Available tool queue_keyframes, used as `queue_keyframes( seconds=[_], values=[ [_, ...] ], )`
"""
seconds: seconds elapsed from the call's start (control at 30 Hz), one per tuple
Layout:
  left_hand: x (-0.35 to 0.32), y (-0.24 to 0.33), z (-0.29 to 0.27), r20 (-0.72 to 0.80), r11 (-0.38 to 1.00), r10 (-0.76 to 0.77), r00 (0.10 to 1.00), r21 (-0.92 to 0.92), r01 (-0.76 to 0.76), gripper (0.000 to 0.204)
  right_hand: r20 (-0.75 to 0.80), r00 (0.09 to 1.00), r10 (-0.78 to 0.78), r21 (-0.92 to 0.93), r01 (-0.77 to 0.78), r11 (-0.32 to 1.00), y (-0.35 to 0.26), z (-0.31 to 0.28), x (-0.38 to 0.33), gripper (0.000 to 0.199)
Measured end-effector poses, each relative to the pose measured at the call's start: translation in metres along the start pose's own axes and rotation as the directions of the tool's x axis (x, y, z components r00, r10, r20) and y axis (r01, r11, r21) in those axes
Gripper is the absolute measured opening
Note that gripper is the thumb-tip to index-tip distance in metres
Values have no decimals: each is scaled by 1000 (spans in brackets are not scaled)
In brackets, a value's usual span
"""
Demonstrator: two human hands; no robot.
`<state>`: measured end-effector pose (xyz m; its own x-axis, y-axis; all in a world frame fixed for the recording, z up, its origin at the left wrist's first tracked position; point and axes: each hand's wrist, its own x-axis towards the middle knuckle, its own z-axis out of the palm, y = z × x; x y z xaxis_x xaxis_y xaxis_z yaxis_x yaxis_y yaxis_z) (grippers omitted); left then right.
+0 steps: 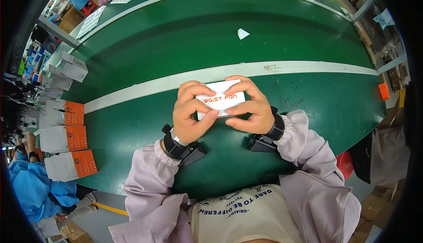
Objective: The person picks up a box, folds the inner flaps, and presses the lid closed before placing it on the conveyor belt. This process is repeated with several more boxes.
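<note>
A small white box point(222, 87) with orange lettering is held between my two hands above the green table. My left hand point(191, 113) wraps its left end, thumb resting on the near part of the top face. On the other end, my right hand point(250, 106) has its fingers bent over the top and edge. The box's underside is hidden. Both wrists carry black straps with a dark device attached.
White-and-orange boxes point(70, 166) line the table's left edge, with white cartons point(72, 66) beyond. A pale strip point(246, 69) crosses the green table point(132, 128). A white scrap point(243, 33) lies farther off. An orange piece point(384, 91) sits at the right edge. Co-workers are at left and far side.
</note>
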<state>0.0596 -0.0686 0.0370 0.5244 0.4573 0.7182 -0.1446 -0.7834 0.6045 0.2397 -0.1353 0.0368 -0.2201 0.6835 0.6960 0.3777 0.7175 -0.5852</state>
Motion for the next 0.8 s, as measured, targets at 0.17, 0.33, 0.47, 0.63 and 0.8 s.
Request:
queue_keyframes(
  seconds=[0.17,0.33,0.47,0.63,0.8],
  values=[
    [-2,-7,2,-113,960,-180,977,-239,149,10,-63,997,-41,-81,36,996,2,-1,3,25],
    [-22,-67,-55,-160,538,-799,580,-622,569,12,-331,943,-22,-472,-145,869,23,-39,-9,23],
    [-29,-77,-101,-240,541,-809,537,-662,518,19,-600,799,-38,-576,-399,713,38,-97,-29,16],
    [-30,-79,-114,-263,531,-816,515,-695,486,20,-711,688,-146,-670,-601,436,45,-162,-69,15],
    [-34,-82,-117,-266,570,-798,541,-626,532,20,-568,746,-347,-793,-609,-10,34,-162,-63,14]
  ],
)
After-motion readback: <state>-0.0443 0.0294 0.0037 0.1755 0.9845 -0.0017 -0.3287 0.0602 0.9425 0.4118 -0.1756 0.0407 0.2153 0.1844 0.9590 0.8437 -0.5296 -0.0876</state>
